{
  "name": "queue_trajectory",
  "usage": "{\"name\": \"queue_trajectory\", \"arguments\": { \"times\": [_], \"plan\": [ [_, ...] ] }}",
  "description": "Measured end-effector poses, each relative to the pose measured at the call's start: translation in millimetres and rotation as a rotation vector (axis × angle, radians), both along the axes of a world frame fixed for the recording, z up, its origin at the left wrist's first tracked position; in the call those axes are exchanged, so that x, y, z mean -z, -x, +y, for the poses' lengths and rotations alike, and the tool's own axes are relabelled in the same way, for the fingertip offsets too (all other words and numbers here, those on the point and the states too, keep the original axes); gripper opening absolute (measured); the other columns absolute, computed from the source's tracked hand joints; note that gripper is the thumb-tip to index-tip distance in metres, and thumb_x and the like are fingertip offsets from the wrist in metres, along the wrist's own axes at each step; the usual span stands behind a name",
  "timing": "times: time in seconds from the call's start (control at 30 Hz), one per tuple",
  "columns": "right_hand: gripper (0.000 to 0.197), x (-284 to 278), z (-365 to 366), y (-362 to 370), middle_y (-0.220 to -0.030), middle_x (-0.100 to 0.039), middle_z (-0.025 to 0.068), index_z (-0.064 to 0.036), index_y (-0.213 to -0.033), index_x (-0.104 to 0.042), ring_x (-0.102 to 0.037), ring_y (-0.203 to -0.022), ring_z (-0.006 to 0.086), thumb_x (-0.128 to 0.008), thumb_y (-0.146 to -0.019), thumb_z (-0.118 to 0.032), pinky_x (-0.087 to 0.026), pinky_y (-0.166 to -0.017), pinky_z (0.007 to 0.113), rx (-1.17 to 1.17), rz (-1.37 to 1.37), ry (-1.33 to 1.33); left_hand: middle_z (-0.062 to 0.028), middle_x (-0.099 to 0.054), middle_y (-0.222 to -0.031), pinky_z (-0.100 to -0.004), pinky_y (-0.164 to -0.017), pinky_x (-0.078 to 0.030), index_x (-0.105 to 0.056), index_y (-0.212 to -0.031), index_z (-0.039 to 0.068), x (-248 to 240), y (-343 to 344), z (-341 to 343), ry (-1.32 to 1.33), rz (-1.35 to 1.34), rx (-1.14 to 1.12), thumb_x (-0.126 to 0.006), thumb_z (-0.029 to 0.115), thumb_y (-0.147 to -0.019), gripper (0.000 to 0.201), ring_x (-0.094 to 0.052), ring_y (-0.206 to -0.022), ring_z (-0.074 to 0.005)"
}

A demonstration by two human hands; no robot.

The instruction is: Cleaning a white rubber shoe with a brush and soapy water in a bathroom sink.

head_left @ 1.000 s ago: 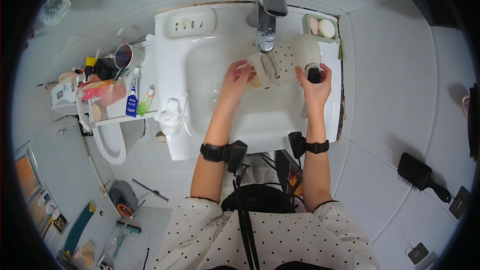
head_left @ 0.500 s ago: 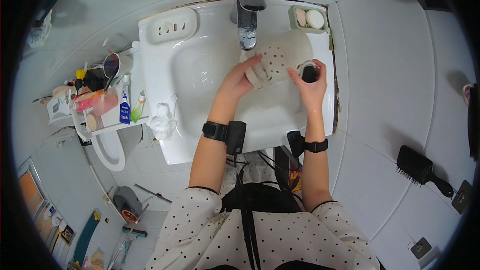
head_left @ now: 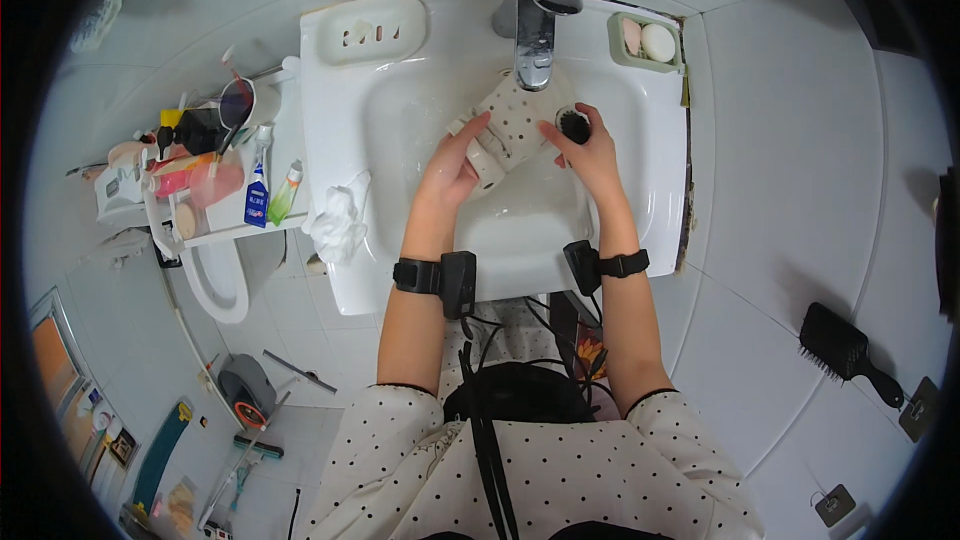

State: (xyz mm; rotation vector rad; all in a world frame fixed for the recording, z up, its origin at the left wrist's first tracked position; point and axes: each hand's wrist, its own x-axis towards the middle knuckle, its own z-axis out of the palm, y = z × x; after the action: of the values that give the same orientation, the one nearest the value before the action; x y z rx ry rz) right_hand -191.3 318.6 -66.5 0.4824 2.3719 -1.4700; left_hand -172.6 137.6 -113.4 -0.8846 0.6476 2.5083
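Under the tap point(head_left: 536, 40), a white clog point(head_left: 515, 115) with rows of small dark holes is held over the basin. My left hand point(head_left: 452, 165) is closed round its lower left end, the thumb lying on top. In my right hand point(head_left: 588, 152) is a small round scrub brush point(head_left: 573, 125) with black bristles, gripped between thumb and fingers. The bristles face upward, just right of the clog. My right thumb is close to the clog's side; whether it touches I cannot tell.
The white sink point(head_left: 640, 200) surrounds both hands. A white soap dish point(head_left: 372, 30) sits at its back left, a green soap box point(head_left: 645, 43) at its back right. Crumpled white cloth point(head_left: 340, 225) hangs over the left rim, beside a shelf of bottles and tubes point(head_left: 257, 195).
The clog has turned and come in closer under the tap, with my left hand still on it. My right hand has brought the brush left, nearer the clog. The view has shifted slightly.
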Motion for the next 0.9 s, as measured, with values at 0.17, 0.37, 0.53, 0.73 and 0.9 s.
{"name": "queue_trajectory", "arguments": {
  "times": [0.17,0.37,0.53,0.73,0.9],
  "plan": [
    [0.069,0.4,-6.6,-3.9,-0.075,-0.059,0.0103,0.0043,-0.113,-0.045,-0.054,-0.052,0.0118,-0.075,-0.066,-0.036,-0.045,-0.048,0.023,-0.013,-0.009,0.019,-0.0076,-0.059,-0.102,-0.0331,-0.081,-0.049,-0.051,-0.107,0.001,11.3,-8.6,-6.4,0.001,0.008,-0.015,-0.056,0.012,-0.086,0.025,-0.059,-0.093,-0.0191],
    [0.072,6.9,-7.0,-7.2,-0.079,-0.060,0.0107,0.0048,-0.117,-0.045,-0.055,-0.054,0.0130,-0.074,-0.067,-0.038,-0.046,-0.049,0.024,-0.047,0.004,0.115,-0.0090,-0.057,-0.102,-0.0348,-0.082,-0.046,-0.051,-0.103,0.000,4.0,-18.6,-10.4,-0.197,-0.010,-0.055,-0.055,0.009,-0.084,0.022,-0.056,-0.096,-0.0215],
    [0.066,1.9,2.5,0.4,-0.074,-0.060,0.0098,0.0059,-0.114,-0.048,-0.056,-0.055,0.0124,-0.072,-0.070,-0.036,-0.046,-0.051,0.024,-0.053,0.058,0.047,-0.0122,-0.055,-0.107,-0.0405,-0.088,-0.042,-0.046,-0.112,0.000,40.2,-16.1,-18.5,-0.253,-0.018,-0.021,-0.049,0.008,-0.084,0.030,-0.053,-0.102,-0.0275],
    [0.041,-33.7,53.2,-15.6,-0.069,-0.060,0.0070,0.0007,-0.091,-0.054,-0.056,-0.059,0.0108,-0.070,-0.075,-0.033,-0.044,-0.057,0.024,0.193,0.345,-0.034,-0.0131,-0.053,-0.112,-0.0435,-0.095,-0.037,-0.046,-0.113,0.001,11.9,-8.6,-15.2,-0.288,0.133,-0.060,-0.049,0.009,-0.084,0.031,-0.049,-0.107,-0.0285],
    [0.031,-46.8,67.0,-56.1,-0.069,-0.059,0.0032,-0.0038,-0.086,-0.054,-0.050,-0.064,0.0085,-0.070,-0.077,-0.028,-0.042,-0.062,0.022,0.213,0.425,-0.154,-0.0125,-0.050,-0.117,-0.0441,-0.095,-0.038,-0.045,-0.116,0.004,16.8,2.1,1.8,-0.131,-0.012,0.005,-0.050,0.014,-0.086,0.032,-0.046,-0.112,-0.0271]
  ]
}}
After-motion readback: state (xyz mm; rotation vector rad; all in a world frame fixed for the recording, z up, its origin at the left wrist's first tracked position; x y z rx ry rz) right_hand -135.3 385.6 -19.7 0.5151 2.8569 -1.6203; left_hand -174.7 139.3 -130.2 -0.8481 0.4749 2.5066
